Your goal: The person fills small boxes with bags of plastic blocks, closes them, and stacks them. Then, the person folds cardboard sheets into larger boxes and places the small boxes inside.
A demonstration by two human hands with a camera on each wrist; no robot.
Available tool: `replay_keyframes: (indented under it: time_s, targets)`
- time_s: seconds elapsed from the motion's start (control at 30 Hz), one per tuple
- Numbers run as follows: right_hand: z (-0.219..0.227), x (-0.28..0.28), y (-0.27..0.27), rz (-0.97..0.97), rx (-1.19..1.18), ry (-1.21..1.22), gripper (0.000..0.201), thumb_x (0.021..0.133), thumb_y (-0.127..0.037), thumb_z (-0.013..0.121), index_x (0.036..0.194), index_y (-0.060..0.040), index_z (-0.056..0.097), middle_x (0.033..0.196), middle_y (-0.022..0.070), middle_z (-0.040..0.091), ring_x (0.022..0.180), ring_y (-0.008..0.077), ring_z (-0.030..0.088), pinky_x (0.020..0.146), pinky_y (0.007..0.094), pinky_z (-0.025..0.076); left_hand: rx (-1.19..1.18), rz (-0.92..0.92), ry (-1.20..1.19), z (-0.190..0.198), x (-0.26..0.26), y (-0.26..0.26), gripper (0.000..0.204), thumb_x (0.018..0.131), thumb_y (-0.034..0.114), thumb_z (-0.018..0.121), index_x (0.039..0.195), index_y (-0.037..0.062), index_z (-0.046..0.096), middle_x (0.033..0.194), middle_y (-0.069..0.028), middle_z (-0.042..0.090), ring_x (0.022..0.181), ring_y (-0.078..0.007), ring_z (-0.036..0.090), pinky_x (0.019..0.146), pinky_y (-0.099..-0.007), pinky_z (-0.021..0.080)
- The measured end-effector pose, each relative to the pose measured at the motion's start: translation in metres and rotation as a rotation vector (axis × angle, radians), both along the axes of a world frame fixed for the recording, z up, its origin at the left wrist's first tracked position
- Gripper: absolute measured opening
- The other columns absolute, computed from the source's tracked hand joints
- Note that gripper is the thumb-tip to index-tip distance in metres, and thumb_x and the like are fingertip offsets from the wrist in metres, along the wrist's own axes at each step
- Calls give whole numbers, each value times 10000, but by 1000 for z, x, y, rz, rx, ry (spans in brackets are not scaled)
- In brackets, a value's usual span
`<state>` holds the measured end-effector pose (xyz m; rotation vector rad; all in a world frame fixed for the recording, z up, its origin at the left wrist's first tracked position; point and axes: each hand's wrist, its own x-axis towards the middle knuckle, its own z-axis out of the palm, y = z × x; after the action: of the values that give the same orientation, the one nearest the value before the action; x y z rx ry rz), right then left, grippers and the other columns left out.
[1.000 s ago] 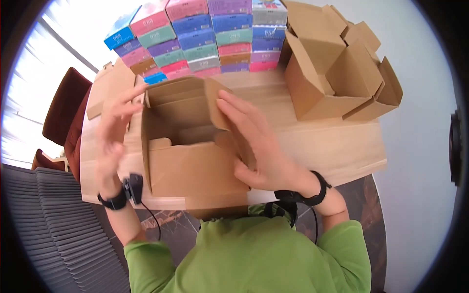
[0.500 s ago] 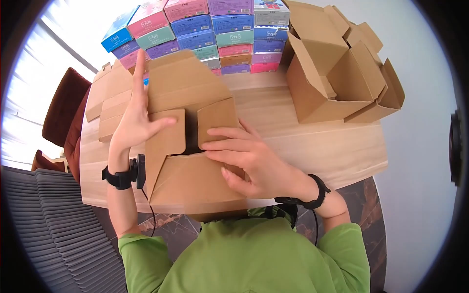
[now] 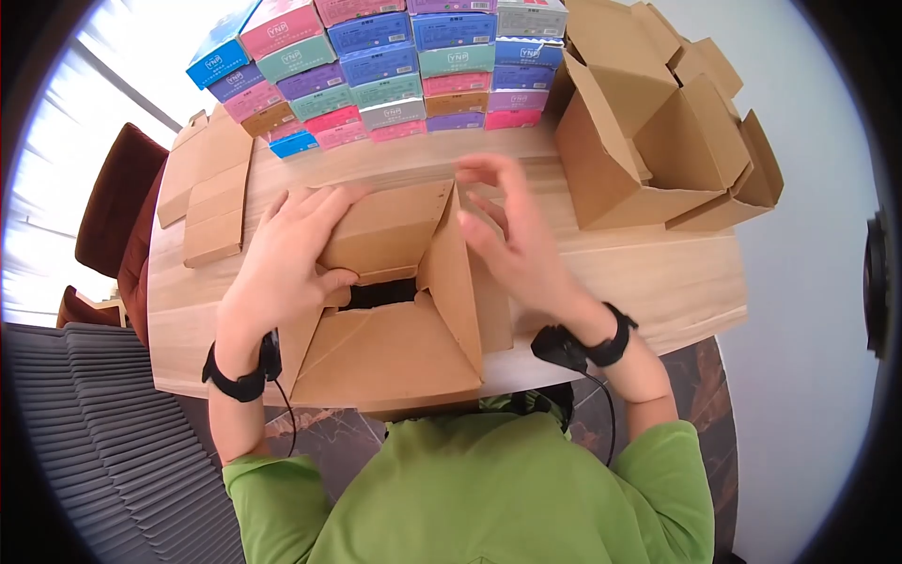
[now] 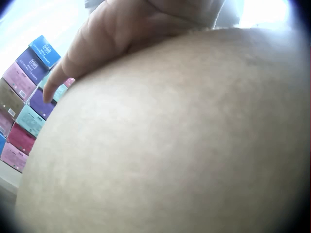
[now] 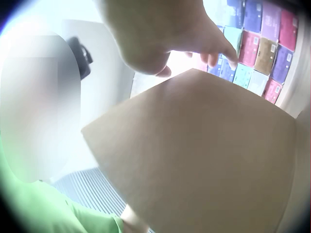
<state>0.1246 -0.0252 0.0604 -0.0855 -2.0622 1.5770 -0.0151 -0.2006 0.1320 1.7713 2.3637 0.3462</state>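
A brown cardboard box (image 3: 390,352) stands before me with its flaps partly folded inward around a dark gap. My left hand (image 3: 282,268) lies over the box's left side, fingers across the far flap (image 3: 390,230) and thumb by the gap. In the left wrist view a blurred, pale surface covers most of the picture below the left hand (image 4: 126,29). Beside the raised right flap (image 3: 453,273), my right hand (image 3: 526,254) has loosely bent fingers and holds nothing. A cardboard panel (image 5: 204,145) fills much of the right wrist view, below the right hand (image 5: 160,29).
Colourful boxes (image 3: 376,61) are stacked in rows along the table's (image 3: 658,282) far side. Open cardboard boxes (image 3: 601,179) stand at the right. Flattened cardboard (image 3: 216,202) lies at the left, near a dark red chair (image 3: 122,207).
The left hand has come down onto the far and left flaps. The right hand has moved off the right inner flap, up and outward. The far flap leans inward and the right flap stands raised.
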Motion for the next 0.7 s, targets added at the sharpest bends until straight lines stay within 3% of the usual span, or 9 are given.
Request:
replay_keyframes:
  time_s: [0.1,0.13,0.23,0.33,0.43,0.53,0.63,0.67,0.7]
  targets:
    - [-11,-12,20,300,-227,-226,383,917,-300,419,1164,-9,453,1153,54,468,1101,165,423,935,326,359,13,-101,-79,4,-1,-3,718,730,202,662,1326,39,294,1244,-136,450,1155,-223,412,959,-334,306]
    - [-16,-17,26,413,-328,-289,428,932,-353,391,1175,-8,459,1155,53,484,1104,157,421,929,324,365,136,-85,-129,0,-5,-8,717,746,201,642,1338,36,272,1270,-140,426,1179,-246,389,974,-344,286]
    - [-55,-31,37,252,-472,-450,581,911,-490,342,1134,18,514,1074,89,559,1000,163,517,843,318,412,411,45,-327,-17,-14,-39,710,796,225,574,1366,17,205,1339,-159,348,1236,-293,332,1011,-359,234]
    - [-22,-30,47,483,-316,-602,529,919,-469,324,1149,-38,528,1182,60,526,1054,161,493,907,329,384,378,258,-646,-18,1,-68,769,839,359,512,1375,-25,117,1369,-211,276,1251,-279,305,1016,-346,218]
    - [-43,-45,49,587,-95,-617,559,929,-439,312,984,40,594,891,67,625,819,162,572,776,308,447,229,222,-767,-32,15,-96,824,792,399,584,1332,-75,183,1310,-220,339,1210,-267,343,998,-338,242]
    - [-48,-57,46,713,-155,-679,439,926,-333,329,969,9,601,885,47,621,813,154,565,762,303,447,124,347,-1014,-38,22,-115,828,749,391,650,1293,-83,245,1257,-183,393,1171,-235,367,980,-328,270]
    - [-46,-52,23,648,-218,-752,353,888,-278,386,933,-5,605,855,36,619,781,139,560,736,298,448,179,400,-1228,-36,28,-127,834,712,357,699,1279,-80,270,1221,-153,425,1143,-208,380,962,-327,295]
    - [-45,-51,24,816,-403,-809,323,900,-262,443,1118,-36,519,1057,7,554,946,84,487,837,263,382,198,394,-1288,-35,27,-132,840,700,344,713,1278,-79,275,1211,-143,435,1134,-199,384,955,-327,304]
    - [-40,-45,20,811,-409,-728,338,892,-300,466,1070,-23,543,1007,15,564,911,91,503,791,268,402,210,372,-1279,-35,26,-139,841,683,317,730,1274,-78,280,1207,-141,439,1126,-197,393,947,-325,312]
